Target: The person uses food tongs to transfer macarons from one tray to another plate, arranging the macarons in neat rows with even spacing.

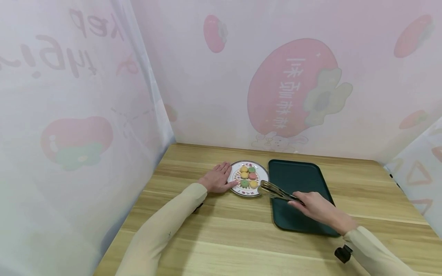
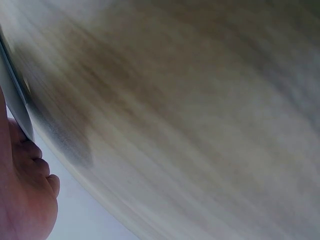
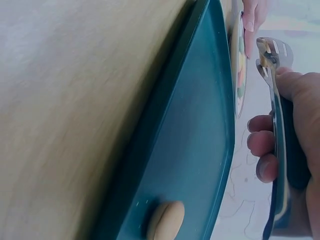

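A white patterned plate (image 1: 264, 176) holds several macarons (image 1: 244, 175) in yellow, green and pink. My left hand (image 1: 217, 178) rests at the plate's left rim, fingers stretched and thumb reaching over the edge. In my right hand (image 1: 315, 207) I grip a pair of metal tongs (image 1: 276, 190) with dark handles. Their tips are near the plate's right rim, with no macaron visible between them. Under the right hand lies a dark green tray (image 1: 293, 174). The right wrist view shows a beige macaron (image 3: 167, 221) on this tray; the hand hides it in the head view.
Everything stands on a wooden table (image 1: 224, 237). Printed cloth curtains (image 1: 214, 96) hang behind and at both sides of it. The tray sits close beside the plate's right side.
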The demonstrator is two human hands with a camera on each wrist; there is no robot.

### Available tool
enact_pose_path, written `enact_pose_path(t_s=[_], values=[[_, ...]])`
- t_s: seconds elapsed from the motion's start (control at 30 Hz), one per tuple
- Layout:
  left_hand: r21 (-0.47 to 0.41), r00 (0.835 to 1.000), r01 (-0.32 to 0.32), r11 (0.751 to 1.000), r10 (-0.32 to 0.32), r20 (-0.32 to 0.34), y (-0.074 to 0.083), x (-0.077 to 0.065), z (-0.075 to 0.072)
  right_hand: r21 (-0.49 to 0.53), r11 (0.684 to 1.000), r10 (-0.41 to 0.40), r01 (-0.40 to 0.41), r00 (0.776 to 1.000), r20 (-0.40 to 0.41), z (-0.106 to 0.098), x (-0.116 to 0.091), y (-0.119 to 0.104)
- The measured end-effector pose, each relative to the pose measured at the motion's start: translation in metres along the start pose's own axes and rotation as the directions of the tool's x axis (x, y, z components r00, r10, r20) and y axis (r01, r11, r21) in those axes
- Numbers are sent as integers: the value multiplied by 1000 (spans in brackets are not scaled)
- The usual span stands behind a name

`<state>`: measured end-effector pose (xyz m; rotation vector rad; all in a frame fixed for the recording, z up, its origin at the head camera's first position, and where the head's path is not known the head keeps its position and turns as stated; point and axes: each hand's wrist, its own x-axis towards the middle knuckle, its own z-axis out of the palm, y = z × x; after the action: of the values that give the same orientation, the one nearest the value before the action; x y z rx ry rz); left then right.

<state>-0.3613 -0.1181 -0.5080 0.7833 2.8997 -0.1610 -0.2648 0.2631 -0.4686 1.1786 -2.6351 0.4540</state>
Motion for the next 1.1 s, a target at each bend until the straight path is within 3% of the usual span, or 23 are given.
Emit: enact_pose_path(t_s=[0.33, 0.77, 1.1], values=[[-14, 1000, 0, 1000, 0, -12, -1, 2, 2, 30, 999, 33, -36, 997, 69, 10, 18, -3], [-8, 1000, -8, 1000, 8, -18, -2, 0, 2, 74, 997, 11, -19, 995, 101, 25, 42, -8], [4, 1000, -4, 1000, 4, -19, 0, -1, 1, 78, 997, -24, 18, 997, 72, 35, 55, -11]])
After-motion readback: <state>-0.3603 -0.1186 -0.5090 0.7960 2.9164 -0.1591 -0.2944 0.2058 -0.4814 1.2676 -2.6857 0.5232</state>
